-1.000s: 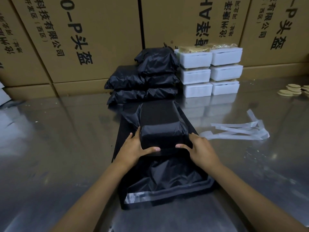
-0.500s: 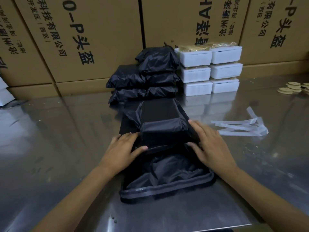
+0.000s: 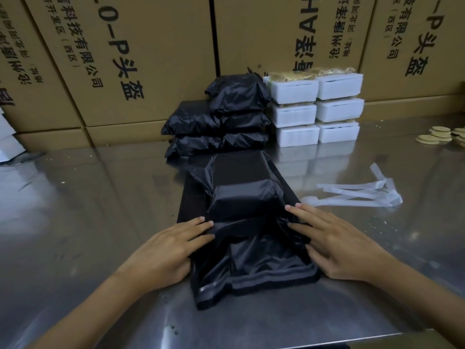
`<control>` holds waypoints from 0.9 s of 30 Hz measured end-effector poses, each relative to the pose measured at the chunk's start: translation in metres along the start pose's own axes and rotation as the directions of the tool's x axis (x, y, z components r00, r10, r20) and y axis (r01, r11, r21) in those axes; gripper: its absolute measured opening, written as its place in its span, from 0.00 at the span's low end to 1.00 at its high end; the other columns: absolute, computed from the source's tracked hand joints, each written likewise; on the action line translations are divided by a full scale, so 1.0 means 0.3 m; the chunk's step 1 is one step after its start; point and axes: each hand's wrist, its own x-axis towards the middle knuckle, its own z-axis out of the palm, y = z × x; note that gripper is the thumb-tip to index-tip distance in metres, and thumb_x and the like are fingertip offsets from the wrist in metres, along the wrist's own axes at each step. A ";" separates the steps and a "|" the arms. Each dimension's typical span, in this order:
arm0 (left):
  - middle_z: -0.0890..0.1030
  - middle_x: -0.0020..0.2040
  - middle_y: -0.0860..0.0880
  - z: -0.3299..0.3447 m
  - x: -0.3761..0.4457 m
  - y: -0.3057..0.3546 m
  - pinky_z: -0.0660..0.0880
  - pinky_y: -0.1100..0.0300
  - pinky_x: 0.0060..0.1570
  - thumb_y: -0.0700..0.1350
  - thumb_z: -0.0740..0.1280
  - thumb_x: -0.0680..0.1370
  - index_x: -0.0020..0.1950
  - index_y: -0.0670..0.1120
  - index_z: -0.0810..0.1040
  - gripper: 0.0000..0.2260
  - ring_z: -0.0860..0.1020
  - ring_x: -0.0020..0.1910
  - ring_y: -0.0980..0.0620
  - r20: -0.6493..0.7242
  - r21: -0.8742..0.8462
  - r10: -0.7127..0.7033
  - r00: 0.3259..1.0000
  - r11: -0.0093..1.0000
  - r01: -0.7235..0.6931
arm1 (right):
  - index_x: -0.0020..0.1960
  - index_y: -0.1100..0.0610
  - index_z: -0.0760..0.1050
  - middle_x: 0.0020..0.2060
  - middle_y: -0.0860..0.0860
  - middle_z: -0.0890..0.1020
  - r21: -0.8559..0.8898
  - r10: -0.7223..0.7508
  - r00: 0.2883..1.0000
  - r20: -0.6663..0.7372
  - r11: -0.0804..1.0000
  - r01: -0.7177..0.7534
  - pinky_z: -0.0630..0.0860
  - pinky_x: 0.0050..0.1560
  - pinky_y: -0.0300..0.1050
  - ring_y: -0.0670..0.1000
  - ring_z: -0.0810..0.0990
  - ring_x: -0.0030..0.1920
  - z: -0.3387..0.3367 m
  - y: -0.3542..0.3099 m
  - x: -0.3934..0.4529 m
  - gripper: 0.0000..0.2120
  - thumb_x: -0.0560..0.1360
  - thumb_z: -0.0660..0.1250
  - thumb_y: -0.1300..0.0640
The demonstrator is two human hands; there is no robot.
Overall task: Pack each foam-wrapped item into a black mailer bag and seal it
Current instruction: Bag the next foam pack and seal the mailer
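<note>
A black mailer bag [image 3: 245, 195] with a boxy item inside lies in the middle of the steel table [image 3: 100, 197], on top of a flat pile of unused black bags. Its loose open end, with the grey adhesive strip, points toward me. My left hand [image 3: 166, 250] lies flat on the bag's left side, fingers straight. My right hand [image 3: 334, 243] presses flat on the right side, fingers straight against the crumpled plastic. Behind stand packed black bags [image 3: 226, 119] and white foam-wrapped items [image 3: 317, 107].
Peeled white tape strips [image 3: 352, 195] lie to the right of the bag. Round tan discs [image 3: 437, 136] sit at the far right. Large printed cardboard cartons [image 3: 141, 59] wall off the back of the table. The table's front edge runs just below my forearms.
Both hands let go of the boxed end and slid back and outward, now lying flat on the bag's loose sides. The flap with the strip has folded closer to me.
</note>
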 end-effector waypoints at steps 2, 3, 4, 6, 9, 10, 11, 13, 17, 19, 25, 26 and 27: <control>0.69 0.73 0.61 0.007 0.007 0.008 0.60 0.67 0.73 0.42 0.63 0.75 0.71 0.51 0.76 0.24 0.64 0.74 0.64 0.006 -0.245 -0.120 0.993 0.962 0.118 | 0.77 0.49 0.67 0.81 0.39 0.52 0.073 0.044 0.999 0.018 0.996 -0.045 0.56 0.77 0.43 0.40 0.49 0.80 0.023 -0.009 -0.014 0.29 0.77 0.58 0.43; 0.74 0.66 0.67 0.010 0.016 0.020 0.69 0.69 0.65 0.43 0.62 0.77 0.64 0.52 0.80 0.17 0.70 0.66 0.70 -0.042 -0.366 -0.210 0.977 0.913 0.181 | 0.77 0.48 0.67 0.80 0.37 0.53 0.118 0.069 0.997 0.020 0.991 -0.071 0.55 0.77 0.41 0.39 0.49 0.80 0.033 -0.013 -0.018 0.30 0.77 0.59 0.41; 0.79 0.51 0.73 0.013 0.029 0.029 0.75 0.69 0.50 0.43 0.64 0.80 0.51 0.54 0.82 0.09 0.75 0.52 0.75 -0.093 -0.464 -0.320 0.943 0.852 0.243 | 0.76 0.48 0.68 0.79 0.37 0.56 0.164 0.093 0.996 0.004 0.982 -0.092 0.56 0.76 0.39 0.37 0.52 0.79 0.045 -0.020 -0.016 0.29 0.77 0.59 0.41; 0.78 0.30 0.65 0.014 0.073 0.034 0.68 0.66 0.29 0.50 0.64 0.82 0.33 0.52 0.73 0.17 0.75 0.30 0.68 -0.138 -0.621 -0.570 0.810 0.687 0.378 | 0.69 0.50 0.76 0.72 0.38 0.71 0.265 0.164 0.983 -0.082 0.954 -0.137 0.61 0.69 0.32 0.31 0.64 0.70 0.051 -0.038 0.002 0.21 0.78 0.61 0.46; 0.84 0.37 0.48 -0.007 0.135 0.023 0.77 0.56 0.37 0.63 0.59 0.79 0.43 0.42 0.78 0.25 0.82 0.35 0.54 -0.007 -0.801 -0.730 0.683 0.413 0.434 | 0.43 0.51 0.80 0.39 0.42 0.82 0.449 0.346 0.896 -0.280 0.872 -0.196 0.67 0.39 0.34 0.35 0.75 0.38 0.044 -0.062 0.043 0.09 0.80 0.65 0.53; 0.84 0.40 0.47 -0.012 0.144 0.019 0.79 0.54 0.38 0.64 0.59 0.79 0.45 0.43 0.79 0.24 0.83 0.37 0.52 0.025 -0.829 -0.734 0.679 0.364 0.424 | 0.42 0.51 0.78 0.37 0.43 0.82 0.559 0.433 0.862 -0.263 0.797 -0.230 0.68 0.36 0.36 0.36 0.78 0.37 0.038 -0.063 0.058 0.09 0.81 0.65 0.53; 0.84 0.40 0.48 -0.021 0.145 0.019 0.80 0.55 0.36 0.64 0.59 0.79 0.46 0.46 0.79 0.22 0.83 0.36 0.51 0.039 -0.849 -0.731 0.681 0.335 0.409 | 0.46 0.50 0.79 0.37 0.44 0.83 0.656 0.501 0.835 -0.227 0.712 -0.249 0.73 0.39 0.38 0.37 0.81 0.40 0.025 -0.065 0.071 0.07 0.82 0.65 0.54; 0.84 0.38 0.50 -0.040 0.143 0.029 0.78 0.62 0.33 0.64 0.59 0.78 0.45 0.49 0.78 0.20 0.83 0.35 0.50 0.043 -0.874 -0.723 0.690 0.307 0.376 | 0.50 0.53 0.82 0.42 0.50 0.86 0.776 0.589 0.779 -0.216 0.588 -0.229 0.80 0.51 0.49 0.49 0.85 0.48 0.002 -0.063 0.092 0.06 0.81 0.67 0.55; 0.86 0.50 0.56 -0.085 0.132 0.038 0.78 0.70 0.45 0.60 0.64 0.78 0.51 0.58 0.83 0.11 0.84 0.49 0.59 0.008 -0.947 -0.687 0.726 0.228 0.226 | 0.55 0.54 0.82 0.46 0.67 0.83 0.897 0.605 0.774 -0.189 0.426 -0.114 0.80 0.52 0.61 0.62 0.84 0.44 -0.060 -0.088 0.115 0.11 0.76 0.69 0.49; 0.85 0.55 0.56 -0.127 0.134 0.035 0.78 0.69 0.47 0.58 0.67 0.77 0.55 0.59 0.83 0.10 0.83 0.54 0.58 -0.041 -0.972 -0.702 0.711 0.192 0.133 | 0.54 0.49 0.82 0.46 0.50 0.88 0.914 0.598 0.773 -0.214 0.401 -0.057 0.82 0.47 0.40 0.47 0.86 0.46 -0.094 -0.093 0.123 0.11 0.73 0.69 0.50; 0.86 0.52 0.48 -0.204 0.203 -0.037 0.79 0.54 0.51 0.53 0.72 0.76 0.53 0.50 0.81 0.10 0.84 0.53 0.48 0.003 -0.999 -0.789 0.615 0.022 0.034 | 0.51 0.48 0.82 0.45 0.42 0.87 0.925 0.651 0.743 -0.157 0.360 -0.121 0.80 0.49 0.36 0.42 0.85 0.49 -0.171 -0.052 0.217 0.05 0.77 0.68 0.50; 0.86 0.50 0.48 -0.201 0.222 -0.050 0.79 0.55 0.49 0.50 0.72 0.77 0.52 0.49 0.81 0.07 0.84 0.51 0.48 0.016 -0.999 -0.802 0.598 0.014 0.044 | 0.50 0.47 0.81 0.44 0.42 0.87 0.926 0.673 0.728 -0.131 0.345 -0.152 0.80 0.50 0.38 0.42 0.85 0.48 -0.167 -0.039 0.239 0.04 0.79 0.67 0.51; 0.86 0.48 0.48 -0.193 0.242 -0.060 0.79 0.55 0.48 0.48 0.72 0.77 0.51 0.48 0.80 0.06 0.84 0.50 0.49 0.026 -0.998 -0.817 0.576 0.015 0.066 | 0.50 0.47 0.81 0.43 0.43 0.87 0.920 0.698 0.708 -0.108 0.340 -0.195 0.80 0.50 0.39 0.42 0.85 0.46 -0.158 -0.027 0.264 0.05 0.81 0.66 0.52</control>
